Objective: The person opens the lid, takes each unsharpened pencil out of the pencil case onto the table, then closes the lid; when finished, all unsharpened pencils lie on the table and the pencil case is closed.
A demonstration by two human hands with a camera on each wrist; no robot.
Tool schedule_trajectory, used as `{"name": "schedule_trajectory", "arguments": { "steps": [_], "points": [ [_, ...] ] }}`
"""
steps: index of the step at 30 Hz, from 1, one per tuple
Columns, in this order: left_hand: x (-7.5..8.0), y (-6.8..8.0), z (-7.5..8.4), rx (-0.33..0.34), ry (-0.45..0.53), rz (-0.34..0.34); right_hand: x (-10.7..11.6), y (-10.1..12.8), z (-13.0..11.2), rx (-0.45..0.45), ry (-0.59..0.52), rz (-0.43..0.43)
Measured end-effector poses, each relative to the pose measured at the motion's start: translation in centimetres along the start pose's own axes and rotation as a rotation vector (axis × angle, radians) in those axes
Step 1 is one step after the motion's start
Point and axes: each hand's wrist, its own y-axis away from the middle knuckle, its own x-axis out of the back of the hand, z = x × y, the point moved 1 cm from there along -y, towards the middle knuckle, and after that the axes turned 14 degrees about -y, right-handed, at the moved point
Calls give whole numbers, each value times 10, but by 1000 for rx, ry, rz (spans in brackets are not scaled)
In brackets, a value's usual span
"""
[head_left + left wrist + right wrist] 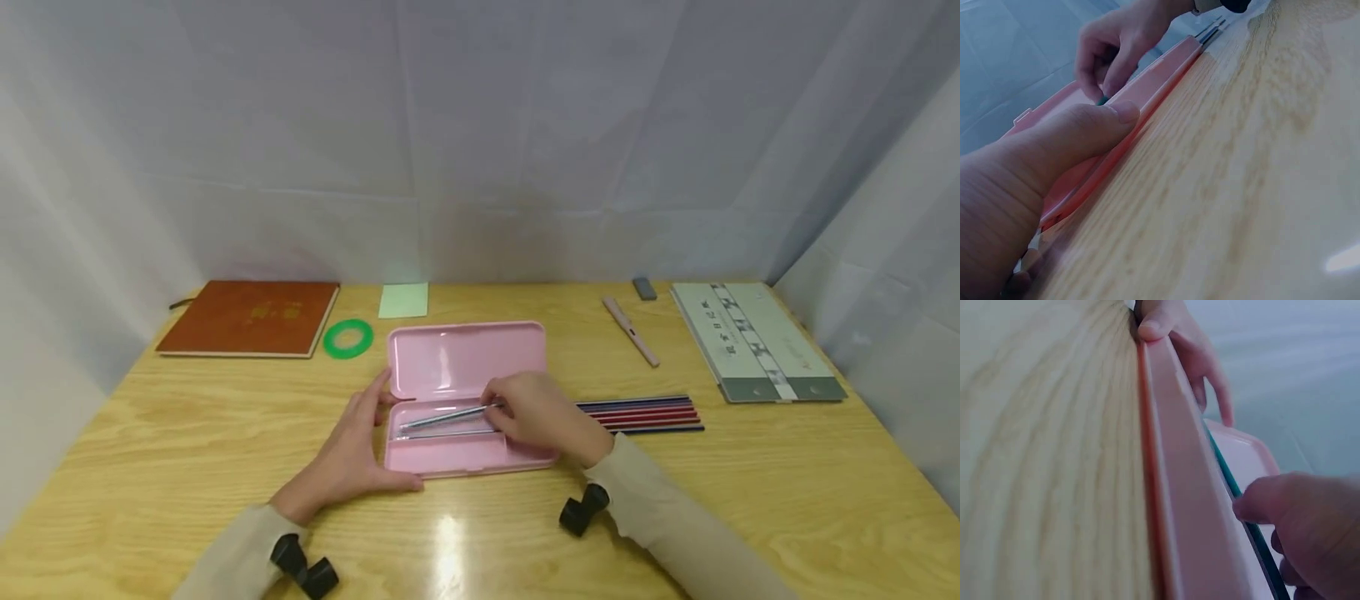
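Observation:
A pink pencil case (450, 457) lies on the table with its lid folded back. My left hand (348, 454) holds the case at its left end, thumb at the front edge and fingers toward the hinge side. My right hand (536, 412) is over the case's right half and pinches a dark teal pencil (1259, 547) between thumb and fingers. This pencil slants over the back compartment, its left end low inside. Another slim pencil (457, 434) lies along the divider there. The front compartment (450, 454) shows bare pink plastic.
Several red and dark blue pencils (645, 414) lie right of the case. Behind are a brown notebook (247, 321), green tape roll (331, 342), pale green sticky notes (403, 301), a pinkish pen (630, 330), a grey eraser (644, 289) and a light green notebook (738, 333).

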Motion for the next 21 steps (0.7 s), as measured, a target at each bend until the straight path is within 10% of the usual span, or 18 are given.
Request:
{"name": "schedule_trajectory", "arguments": {
  "steps": [11,21],
  "points": [
    [-3,-3,1,3,-1,1,39,101,30,-234,31,239],
    [-2,-3,0,-11,-13,19,66,167,62,-399,-99,144]
  ]
}}
